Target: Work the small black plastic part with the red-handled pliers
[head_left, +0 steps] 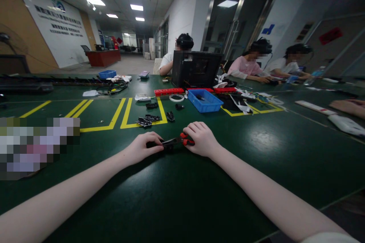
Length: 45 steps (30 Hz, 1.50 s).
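Observation:
My right hand (203, 139) is closed round the red handles of a pair of pliers (186, 139), whose metal jaws point left. At the jaws' tip, my left hand (145, 146) pinches with thumb and fingers. What it grips there is too small to make out. Under the jaws lies a dark bit (169, 147), blurred against the green table (171, 205). Beyond my hands are several small black parts (146, 120), with another black part (170, 116) to their right and one more (179, 106) near the blue bin.
A blue bin (203, 105) stands past my right hand, near a white ring (176, 98) and a red strip (169, 92). Behind them is a black computer case (196, 69). Several people sit across the table. A power strip (315, 108) lies at the right.

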Each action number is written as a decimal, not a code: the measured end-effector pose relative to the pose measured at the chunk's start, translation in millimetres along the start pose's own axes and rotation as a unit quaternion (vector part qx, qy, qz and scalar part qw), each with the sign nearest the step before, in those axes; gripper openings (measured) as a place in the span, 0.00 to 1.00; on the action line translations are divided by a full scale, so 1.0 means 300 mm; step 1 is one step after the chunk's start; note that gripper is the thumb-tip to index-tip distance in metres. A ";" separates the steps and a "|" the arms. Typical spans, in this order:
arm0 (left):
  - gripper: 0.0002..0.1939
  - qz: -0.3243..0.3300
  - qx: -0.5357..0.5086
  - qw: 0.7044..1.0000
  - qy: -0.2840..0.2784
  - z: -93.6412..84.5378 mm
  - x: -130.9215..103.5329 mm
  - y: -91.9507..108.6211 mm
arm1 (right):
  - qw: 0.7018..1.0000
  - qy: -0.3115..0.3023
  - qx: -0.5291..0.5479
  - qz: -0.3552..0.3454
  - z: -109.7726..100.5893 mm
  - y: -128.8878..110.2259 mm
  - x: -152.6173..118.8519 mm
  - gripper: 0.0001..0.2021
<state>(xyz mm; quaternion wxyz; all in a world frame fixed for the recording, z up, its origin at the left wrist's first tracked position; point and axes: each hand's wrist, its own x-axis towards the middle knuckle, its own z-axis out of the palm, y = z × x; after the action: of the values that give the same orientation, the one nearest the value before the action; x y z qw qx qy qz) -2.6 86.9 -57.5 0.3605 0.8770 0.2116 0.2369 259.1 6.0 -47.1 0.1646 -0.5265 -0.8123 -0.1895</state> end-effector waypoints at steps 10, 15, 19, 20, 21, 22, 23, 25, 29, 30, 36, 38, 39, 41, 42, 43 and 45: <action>0.07 0.007 0.064 0.998 0.007 0.007 -0.008 0.006 | 0.998 0.024 0.020 0.056 0.011 0.009 -0.003 0.20; 0.08 0.018 0.091 0.996 -0.002 0.008 -0.009 0.010 | 0.999 0.015 0.027 0.038 0.011 0.012 -0.004 0.25; 0.10 0.008 0.111 0.994 -0.005 0.008 -0.009 0.004 | 0.999 0.015 0.026 0.033 0.010 0.011 -0.004 0.24; 0.12 -0.002 0.113 0.994 -0.002 0.009 -0.010 0.003 | 0.999 0.016 0.026 0.033 0.010 0.011 -0.003 0.24; 0.13 -0.014 0.114 0.993 0.002 0.010 -0.011 0.003 | 0.999 0.017 0.026 0.032 0.008 0.009 -0.003 0.24; 0.15 -0.024 0.112 0.993 0.006 0.011 -0.012 0.003 | 0.999 0.017 0.026 0.031 0.007 0.008 -0.003 0.24; 0.16 -0.031 0.108 0.994 0.009 0.012 -0.013 0.004 | 0.999 0.018 0.026 0.031 0.005 0.006 -0.003 0.24; 0.17 -0.033 0.101 0.994 0.012 0.014 -0.017 0.008 | 0.999 0.032 0.026 0.035 0.000 0.003 -0.003 0.24; 0.20 -0.004 0.115 0.993 -0.005 0.017 -0.023 0.018 | 0.996 0.076 0.030 0.038 -0.007 -0.002 -0.003 0.24; 0.20 0.004 0.126 0.992 -0.012 0.018 -0.024 0.020 | 0.996 0.081 0.030 0.033 -0.008 -0.003 -0.002 0.24; 0.20 0.011 0.163 0.986 -0.016 0.024 -0.027 0.033 | 0.995 0.099 0.023 0.011 -0.010 -0.010 -0.002 0.23; 0.18 0.003 0.162 0.986 -0.023 0.023 -0.027 0.039 | 0.994 0.103 0.025 0.006 -0.010 -0.009 -0.003 0.23; 0.18 -0.003 0.164 0.986 -0.027 0.023 -0.027 0.043 | 0.994 0.104 0.027 0.002 -0.011 -0.008 -0.004 0.23; 0.17 -0.018 0.168 0.985 -0.030 0.022 -0.028 0.049 | 0.994 0.103 0.031 -0.009 -0.011 -0.006 -0.004 0.22; 0.16 -0.024 0.169 0.985 -0.029 0.022 -0.028 0.052 | 0.994 0.102 0.031 -0.015 -0.012 -0.006 -0.004 0.22; 0.15 -0.028 0.168 0.985 -0.027 0.023 -0.029 0.053 | 0.994 0.101 0.030 -0.023 -0.012 -0.005 -0.004 0.22; 0.15 -0.033 0.163 0.986 -0.026 0.023 -0.029 0.055 | 0.994 0.097 0.027 -0.037 -0.011 -0.006 -0.004 0.23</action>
<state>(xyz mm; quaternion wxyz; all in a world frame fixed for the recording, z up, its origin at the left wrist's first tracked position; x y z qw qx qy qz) -2.3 67.7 -51.9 0.2260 0.9223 0.2670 0.1643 258.1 2.9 -44.8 0.2496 -0.4704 -0.8162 -0.2241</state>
